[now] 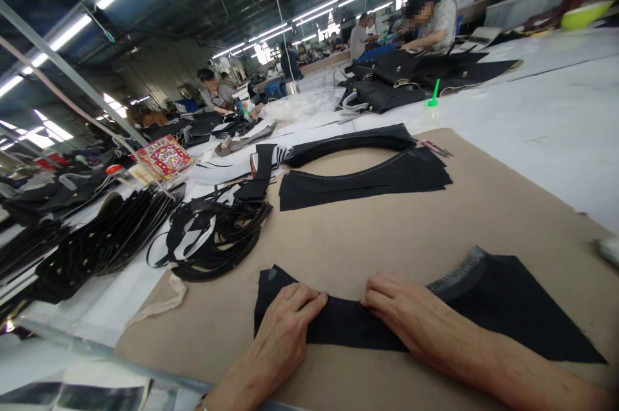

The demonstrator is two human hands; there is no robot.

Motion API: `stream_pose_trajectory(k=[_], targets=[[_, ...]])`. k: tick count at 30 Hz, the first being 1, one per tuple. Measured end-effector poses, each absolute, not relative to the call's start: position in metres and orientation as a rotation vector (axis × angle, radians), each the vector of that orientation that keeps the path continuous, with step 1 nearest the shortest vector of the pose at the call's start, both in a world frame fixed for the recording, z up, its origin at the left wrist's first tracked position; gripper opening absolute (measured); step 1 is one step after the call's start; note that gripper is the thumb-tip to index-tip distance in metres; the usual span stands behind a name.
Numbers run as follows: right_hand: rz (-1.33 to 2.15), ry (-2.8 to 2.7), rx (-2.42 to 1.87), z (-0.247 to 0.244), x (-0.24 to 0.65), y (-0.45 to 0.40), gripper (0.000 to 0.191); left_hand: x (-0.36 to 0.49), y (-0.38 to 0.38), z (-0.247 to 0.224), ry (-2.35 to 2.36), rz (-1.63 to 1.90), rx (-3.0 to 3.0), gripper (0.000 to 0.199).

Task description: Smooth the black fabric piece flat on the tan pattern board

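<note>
A black fabric piece (512, 308) with a curved upper edge lies on the brown board (217, 327). My left hand (290, 317) presses on its left part, thumb and fingers closed together at the curved edge. To the right, my right hand (396, 308) has its fingers bunched on the same edge, a short folded stretch showing between the two hands. Right of my right hand, the curve carries a greyish, shiny strip. Farther back on the board sits a stack of similar black pieces (362, 185), with small pink-handled snips (436, 148) beside it.
Bundled black strips (220, 233) lie left of the board. Stacked black parts (106, 237) fill the far left, near a red patterned packet (164, 156). A green nozzle (433, 95) stands on the white table (546, 120). Several people work farther back. A metal bar crosses the lower left.
</note>
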State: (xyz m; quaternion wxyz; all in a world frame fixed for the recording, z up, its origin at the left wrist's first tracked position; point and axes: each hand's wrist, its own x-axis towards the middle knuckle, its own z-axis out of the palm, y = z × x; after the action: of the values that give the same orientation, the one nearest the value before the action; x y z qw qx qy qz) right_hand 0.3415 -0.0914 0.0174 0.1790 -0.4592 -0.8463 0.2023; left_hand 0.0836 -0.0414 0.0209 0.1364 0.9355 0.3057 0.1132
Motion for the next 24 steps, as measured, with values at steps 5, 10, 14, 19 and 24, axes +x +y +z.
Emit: stream_pose_trajectory(k=[5, 10, 14, 19, 24], targets=[[0.559, -2.393, -1.317, 0.016, 0.349, -0.096, 0.025, 0.091, -0.044, 0.029, 0.938, 0.141, 2.732, 0.058], [0.578, -2.367, -1.307, 0.020, 0.358, -0.101, 0.024, 0.093, -0.047, 0.027, 0.913, 0.093, 2.818, 0.060], [0.600, -2.348, -1.299, 0.026, 0.365, -0.102, 0.025, 0.095, -0.046, 0.026, 0.842, 0.162, 2.870, 0.056], [0.567, -2.358, -1.293, 0.027, 0.368, -0.103, 0.025, 0.116, -0.048, 0.026, 0.872, 0.362, 2.724, 0.041], [0.540, -2.376, -1.287, 0.020, 0.367, -0.103, 0.023, 0.144, -0.061, 0.013, 0.869, 0.460, 2.595, 0.040]])
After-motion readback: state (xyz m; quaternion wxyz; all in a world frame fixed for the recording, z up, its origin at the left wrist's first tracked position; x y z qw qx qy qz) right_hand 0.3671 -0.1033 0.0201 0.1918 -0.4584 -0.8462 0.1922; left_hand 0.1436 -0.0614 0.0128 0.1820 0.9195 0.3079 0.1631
